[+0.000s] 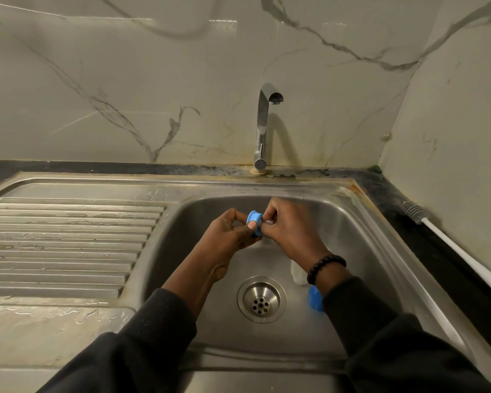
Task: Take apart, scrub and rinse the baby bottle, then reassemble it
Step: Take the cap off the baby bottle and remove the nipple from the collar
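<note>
Over the steel sink basin (360, 245) my left hand (228, 232) pinches a blue screw ring (254, 219) of the baby bottle. My right hand (288, 229) grips the same ring from the right, fingertips on a pale part at its opening that I cannot make out. The clear bottle body (298, 275) lies in the basin under my right wrist, mostly hidden. A blue cap (314, 302) lies beside it, right of the drain (261, 299). A bottle brush (448, 242) with a white handle rests on the dark counter to the right.
The chrome tap (264, 123) stands behind the basin with no water running. A wet ribbed draining board (68, 245) fills the left side. Marble-look walls close off the back and right.
</note>
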`<act>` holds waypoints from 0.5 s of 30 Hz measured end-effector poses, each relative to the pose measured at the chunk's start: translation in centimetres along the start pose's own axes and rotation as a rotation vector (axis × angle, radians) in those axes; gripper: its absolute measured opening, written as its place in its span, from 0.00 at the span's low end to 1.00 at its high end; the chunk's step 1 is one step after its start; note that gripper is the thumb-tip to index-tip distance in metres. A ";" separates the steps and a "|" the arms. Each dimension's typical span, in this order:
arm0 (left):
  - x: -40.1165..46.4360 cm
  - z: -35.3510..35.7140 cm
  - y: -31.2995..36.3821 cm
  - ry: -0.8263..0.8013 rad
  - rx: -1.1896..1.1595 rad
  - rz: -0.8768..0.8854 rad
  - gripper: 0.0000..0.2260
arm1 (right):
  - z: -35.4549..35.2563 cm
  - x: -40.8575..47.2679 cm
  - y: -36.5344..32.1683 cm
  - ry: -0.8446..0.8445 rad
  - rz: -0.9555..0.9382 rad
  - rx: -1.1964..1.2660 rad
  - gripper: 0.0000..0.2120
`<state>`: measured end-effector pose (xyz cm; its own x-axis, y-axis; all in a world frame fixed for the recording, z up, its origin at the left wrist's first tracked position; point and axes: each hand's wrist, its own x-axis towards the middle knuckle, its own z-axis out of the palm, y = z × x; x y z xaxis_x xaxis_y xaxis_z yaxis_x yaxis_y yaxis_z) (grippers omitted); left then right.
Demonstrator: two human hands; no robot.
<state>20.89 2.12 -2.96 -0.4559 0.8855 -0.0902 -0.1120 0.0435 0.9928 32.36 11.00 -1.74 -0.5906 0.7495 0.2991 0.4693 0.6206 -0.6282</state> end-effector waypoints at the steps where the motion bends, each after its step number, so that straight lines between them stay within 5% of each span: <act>1: 0.0 -0.1 0.1 -0.002 0.005 0.000 0.03 | 0.0 0.0 0.1 -0.001 -0.002 0.005 0.06; 8: -0.4 -0.3 0.6 -0.067 -0.104 -0.019 0.21 | -0.1 -0.1 -0.6 0.060 -0.062 0.204 0.02; 15: 0.0 -0.7 1.1 -0.085 -0.315 -0.083 0.12 | -1.8 0.2 0.9 -0.139 0.030 0.665 0.10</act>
<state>20.13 1.88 -1.94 -0.3599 0.9209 -0.1495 -0.4187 -0.0162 0.9080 33.83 12.08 -0.96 -0.6831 0.7002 0.2076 0.0096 0.2929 -0.9561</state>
